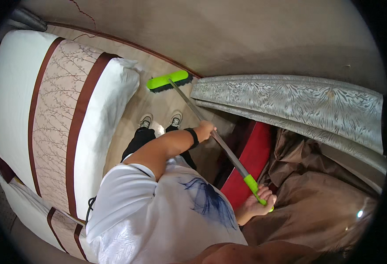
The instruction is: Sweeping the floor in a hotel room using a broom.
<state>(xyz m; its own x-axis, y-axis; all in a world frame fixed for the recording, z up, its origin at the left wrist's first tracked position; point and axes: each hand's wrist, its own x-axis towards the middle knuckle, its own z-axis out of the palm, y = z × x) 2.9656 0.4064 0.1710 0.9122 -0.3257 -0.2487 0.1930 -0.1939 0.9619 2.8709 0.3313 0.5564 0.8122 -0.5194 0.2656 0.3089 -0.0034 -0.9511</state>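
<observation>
A broom with a lime-green head (168,80) and dark bristles rests on the light floor near the wall's foot. Its metal shaft (226,148) slants down to the right, ending in a green grip (252,184). Partway along the shaft, my left hand (207,128) is closed around it; a black band circles that arm. My right hand (260,202) wraps the grip's end, with the green tip showing past the palm.
On the left stands a bed (56,109) with white bedding and a patterned runner. A silvery patterned headboard-like panel (289,95) lies along the wall (246,39) at right. Below it are a red board (249,158) and brown cloth (305,201). My shoes (145,120) stand between.
</observation>
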